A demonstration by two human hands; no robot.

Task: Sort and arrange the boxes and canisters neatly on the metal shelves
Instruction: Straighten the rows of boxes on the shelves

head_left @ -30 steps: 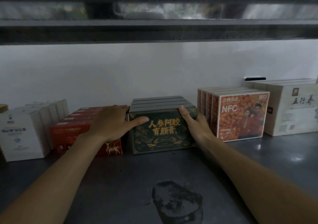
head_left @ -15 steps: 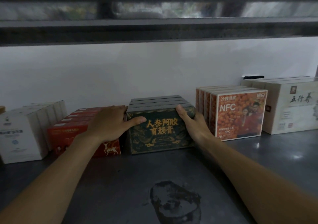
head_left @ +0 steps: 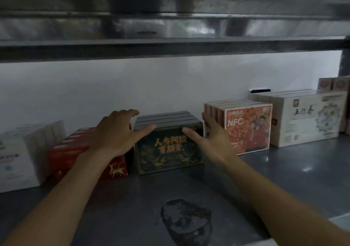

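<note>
dark green-gold boxes [head_left: 168, 145], red boxes [head_left: 75, 147]

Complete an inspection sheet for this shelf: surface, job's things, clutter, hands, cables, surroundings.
Surface: grey metal shelf, dark patch near the front.
Job's things: dark green boxes in the middle; red boxes and white boxes to their left; orange boxes and cream boxes to their right.
Clutter: small black object behind the cream boxes.
Hands: left hand and right hand flank the dark green boxes, thumbs on the front.
Cables: nothing seen.
Surroundings: white wall; upper shelf overhead.
</note>
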